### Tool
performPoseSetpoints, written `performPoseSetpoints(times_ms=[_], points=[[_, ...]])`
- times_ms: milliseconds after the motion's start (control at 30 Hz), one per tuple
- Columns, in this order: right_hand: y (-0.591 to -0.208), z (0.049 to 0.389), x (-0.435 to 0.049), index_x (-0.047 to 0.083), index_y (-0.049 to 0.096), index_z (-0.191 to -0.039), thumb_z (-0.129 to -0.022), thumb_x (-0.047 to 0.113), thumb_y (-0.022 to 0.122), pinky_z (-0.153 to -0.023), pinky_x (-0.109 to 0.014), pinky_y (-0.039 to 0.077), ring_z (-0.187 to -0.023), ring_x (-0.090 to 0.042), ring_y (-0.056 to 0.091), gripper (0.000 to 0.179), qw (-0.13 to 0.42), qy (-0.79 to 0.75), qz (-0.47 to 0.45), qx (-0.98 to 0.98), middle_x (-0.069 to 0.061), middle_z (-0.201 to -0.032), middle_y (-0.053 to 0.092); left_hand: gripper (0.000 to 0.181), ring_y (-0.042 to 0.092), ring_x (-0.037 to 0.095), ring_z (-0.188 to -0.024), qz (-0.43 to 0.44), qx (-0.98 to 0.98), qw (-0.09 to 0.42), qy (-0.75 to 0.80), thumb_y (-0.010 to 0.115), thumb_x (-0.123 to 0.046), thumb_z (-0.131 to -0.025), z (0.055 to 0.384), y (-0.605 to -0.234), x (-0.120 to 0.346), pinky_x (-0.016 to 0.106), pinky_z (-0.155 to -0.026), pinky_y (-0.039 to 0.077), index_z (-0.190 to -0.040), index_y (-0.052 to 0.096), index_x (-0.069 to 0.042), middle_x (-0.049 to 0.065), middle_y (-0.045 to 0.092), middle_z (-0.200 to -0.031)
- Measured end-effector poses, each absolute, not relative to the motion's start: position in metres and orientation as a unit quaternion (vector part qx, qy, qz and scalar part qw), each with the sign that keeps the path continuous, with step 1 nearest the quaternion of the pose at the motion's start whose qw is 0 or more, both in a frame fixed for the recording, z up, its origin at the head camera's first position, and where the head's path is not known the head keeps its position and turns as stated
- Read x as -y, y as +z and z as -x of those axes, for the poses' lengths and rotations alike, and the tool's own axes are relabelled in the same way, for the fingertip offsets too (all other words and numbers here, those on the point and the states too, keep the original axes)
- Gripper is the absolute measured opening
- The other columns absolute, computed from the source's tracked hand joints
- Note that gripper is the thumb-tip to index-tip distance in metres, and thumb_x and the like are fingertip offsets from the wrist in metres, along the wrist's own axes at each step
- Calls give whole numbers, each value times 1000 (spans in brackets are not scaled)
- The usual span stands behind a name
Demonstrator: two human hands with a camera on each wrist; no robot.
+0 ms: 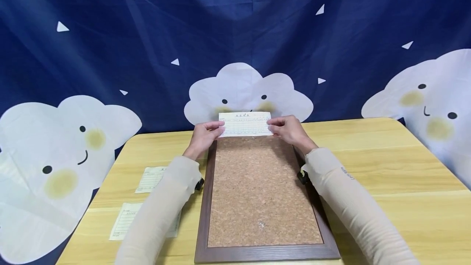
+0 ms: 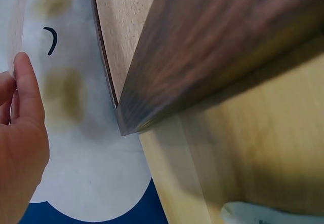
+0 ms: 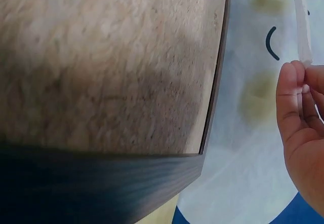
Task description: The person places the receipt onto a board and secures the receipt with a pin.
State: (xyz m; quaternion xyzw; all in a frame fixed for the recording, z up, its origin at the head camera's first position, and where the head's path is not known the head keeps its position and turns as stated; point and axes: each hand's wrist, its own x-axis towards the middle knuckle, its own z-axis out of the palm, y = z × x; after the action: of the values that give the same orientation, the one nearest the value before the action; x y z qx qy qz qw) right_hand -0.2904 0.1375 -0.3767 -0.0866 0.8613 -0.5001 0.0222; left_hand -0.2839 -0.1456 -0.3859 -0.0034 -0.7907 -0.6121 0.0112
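Note:
A printed paper form (image 1: 244, 124) is stretched between both hands above the far end of a cork board (image 1: 261, 191). Its left edge is pinched by the left hand (image 1: 204, 136), thumb and fingers on either side. The right hand (image 1: 290, 130) pinches the opposite edge. In the left wrist view the left hand (image 2: 23, 133) appears at the left margin, fingertips on the sheet's thin edge. From the right wrist, the right hand (image 3: 304, 127) grips the paper (image 3: 302, 26), seen nearly edge-on. The board's dark wooden frame (image 1: 266, 252) runs between the forearms.
On the wooden table (image 1: 382, 183), two more printed forms lie left of the board: an upper sheet (image 1: 150, 179) and a lower sheet (image 1: 125, 221), both partly covered by the left sleeve (image 1: 158, 212). A dark blue cloud-patterned curtain (image 1: 154, 23) hangs behind the table.

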Motion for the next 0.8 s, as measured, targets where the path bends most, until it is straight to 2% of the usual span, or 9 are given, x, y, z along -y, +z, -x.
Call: performPoseSetpoints(times_ms=[200,533,700,800], points=[[-376,291,-142,-5,70,-119,-97,6,64,-71,-34,56,-78,-19,65,25,28,-493,75,-866,-18,-101,70,25,62,10,-78,5,805,12,-594,70,-9,-94,288,-388,142,45,-87,54,-118,73,-1,16,72,-111],[-379,293,-146,-5,69,-119,-98,5,63,-69,-31,54,-84,-27,66,25,36,-481,67,-873,-19,-104,69,24,66,14,-84,-12,805,-2,-594,71,-6,-92,295,-388,136,44,-88,55,-115,73,2,20,71,-111],[-381,294,-145,-6,70,-116,-96,4,64,-58,-19,47,-82,-31,67,23,24,-482,73,-873,-16,-95,70,22,67,16,-83,-21,819,-2,-574,73,-6,-91,299,-389,136,40,-84,57,-112,74,1,18,71,-108],[-383,295,-144,-6,71,-115,-95,3,64,-55,-18,43,-80,-31,66,23,22,-478,75,-875,-12,-87,70,21,68,16,-82,-19,828,1,-561,74,-6,-90,299,-391,135,35,-78,58,-110,75,2,18,72,-105]])
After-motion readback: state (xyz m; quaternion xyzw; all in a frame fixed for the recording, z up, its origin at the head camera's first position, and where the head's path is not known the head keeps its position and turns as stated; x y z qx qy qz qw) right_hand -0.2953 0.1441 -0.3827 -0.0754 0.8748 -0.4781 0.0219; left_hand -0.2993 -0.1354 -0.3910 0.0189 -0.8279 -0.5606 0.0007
